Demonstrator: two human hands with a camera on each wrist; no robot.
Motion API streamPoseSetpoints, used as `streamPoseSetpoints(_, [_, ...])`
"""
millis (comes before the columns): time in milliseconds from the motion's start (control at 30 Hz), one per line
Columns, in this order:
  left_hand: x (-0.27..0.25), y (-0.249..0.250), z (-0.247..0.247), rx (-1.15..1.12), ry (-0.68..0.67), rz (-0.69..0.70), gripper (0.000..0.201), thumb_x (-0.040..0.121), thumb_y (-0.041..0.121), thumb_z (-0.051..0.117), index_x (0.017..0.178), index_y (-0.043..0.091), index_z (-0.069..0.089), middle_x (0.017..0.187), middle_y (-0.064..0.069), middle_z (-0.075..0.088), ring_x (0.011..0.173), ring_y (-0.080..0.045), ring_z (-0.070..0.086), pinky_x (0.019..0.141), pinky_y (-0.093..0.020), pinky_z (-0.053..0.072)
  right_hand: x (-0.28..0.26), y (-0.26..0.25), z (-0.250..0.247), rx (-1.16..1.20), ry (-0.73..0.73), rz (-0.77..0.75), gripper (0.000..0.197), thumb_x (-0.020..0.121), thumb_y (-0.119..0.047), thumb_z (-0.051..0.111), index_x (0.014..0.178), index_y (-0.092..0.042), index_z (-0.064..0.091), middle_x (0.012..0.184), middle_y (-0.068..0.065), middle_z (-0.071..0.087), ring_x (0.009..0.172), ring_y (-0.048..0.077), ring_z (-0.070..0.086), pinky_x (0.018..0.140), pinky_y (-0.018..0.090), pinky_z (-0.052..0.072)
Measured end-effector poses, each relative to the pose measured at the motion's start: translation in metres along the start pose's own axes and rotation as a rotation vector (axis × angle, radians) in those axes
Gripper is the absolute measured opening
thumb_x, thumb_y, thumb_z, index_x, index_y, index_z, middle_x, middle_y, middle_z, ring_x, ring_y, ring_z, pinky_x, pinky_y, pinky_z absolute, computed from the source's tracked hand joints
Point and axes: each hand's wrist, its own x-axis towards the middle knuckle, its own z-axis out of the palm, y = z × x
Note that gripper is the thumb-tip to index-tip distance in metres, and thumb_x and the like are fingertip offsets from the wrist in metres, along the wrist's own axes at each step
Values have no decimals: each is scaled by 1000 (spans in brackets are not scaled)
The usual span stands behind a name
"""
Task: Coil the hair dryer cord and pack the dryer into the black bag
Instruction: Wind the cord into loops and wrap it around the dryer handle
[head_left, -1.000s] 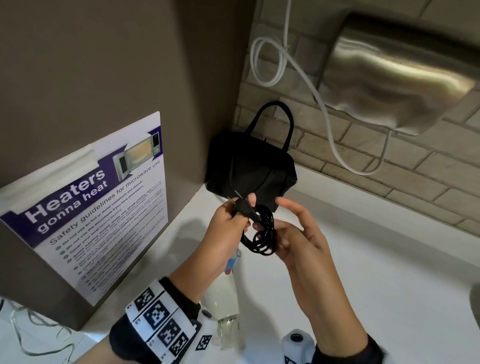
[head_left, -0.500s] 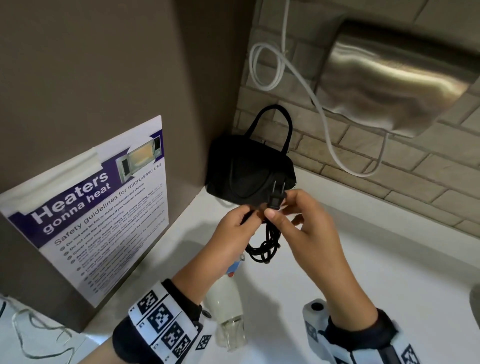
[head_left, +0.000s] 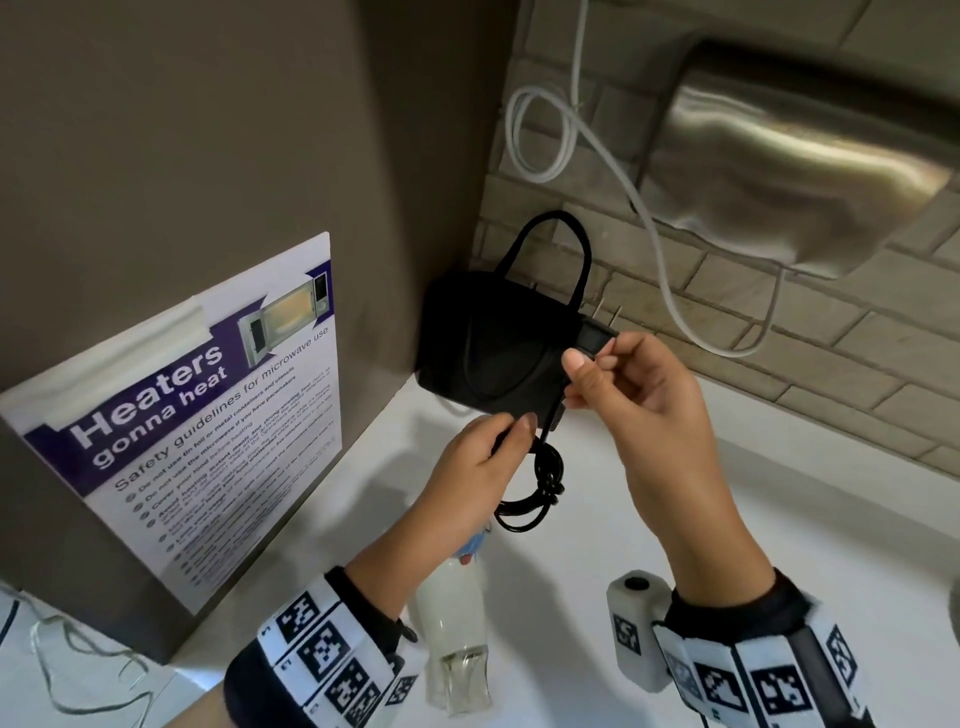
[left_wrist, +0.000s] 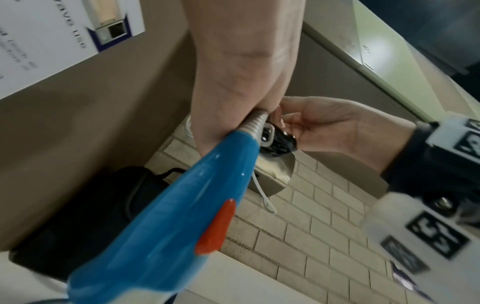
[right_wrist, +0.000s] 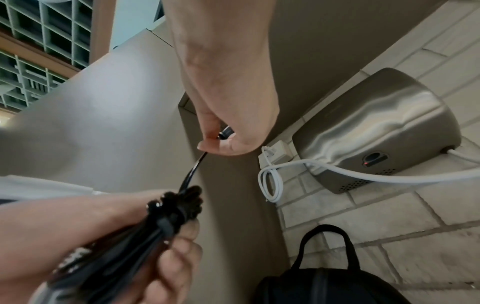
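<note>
My left hand (head_left: 511, 434) grips the black coiled cord (head_left: 540, 486) just above the counter. The white hair dryer (head_left: 457, 618) hangs below that wrist, and its blue handle (left_wrist: 182, 205) with an orange switch fills the left wrist view. Up and to the right, my right hand (head_left: 587, 364) pinches the plug (head_left: 597, 338), with a short taut length of cord (right_wrist: 192, 172) running down to the bundle (right_wrist: 179, 207). The black bag (head_left: 493, 343) stands in the corner right behind both hands, its handle upright. Its opening is not visible.
A steel hand dryer (head_left: 800, 171) hangs on the brick wall at upper right, with a looped white cable (head_left: 540, 135) beside it. A brown panel with a microwave poster (head_left: 208, 415) closes off the left. The white counter (head_left: 727, 519) extends rightward.
The plug passed from beside my left thumb to my right hand, which has drawn it up and right. The loose loops have pulled into a tighter bundle in my left hand.
</note>
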Motion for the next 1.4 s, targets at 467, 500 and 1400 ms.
streamPoseSetpoints(467, [2,7,-3,-535,20,-243,30,97,28,50,89,0,58,65,-1,70,51,-10,67,45,-16,50,-66,12,19,-244,-155,-159,47,77,10,64,95,-31,51,87,-5,62,75,15,68,70,29,57])
streamPoseSetpoints(500, [2,7,-5,-592,4,-261,34,98,27,49,99,-5,58,82,-9,75,70,-17,73,56,-23,57,-75,14,22,-299,-192,-191,47,77,9,64,95,-33,52,90,-9,63,78,13,69,71,24,55])
streamPoseSetpoints(1400, [21,-2,-23,-683,116,-196,33,98,30,47,97,-1,59,97,-18,74,91,-30,73,78,-31,60,-99,54,-14,-548,-286,103,29,89,-36,53,115,-45,60,92,-10,63,79,13,69,75,22,51])
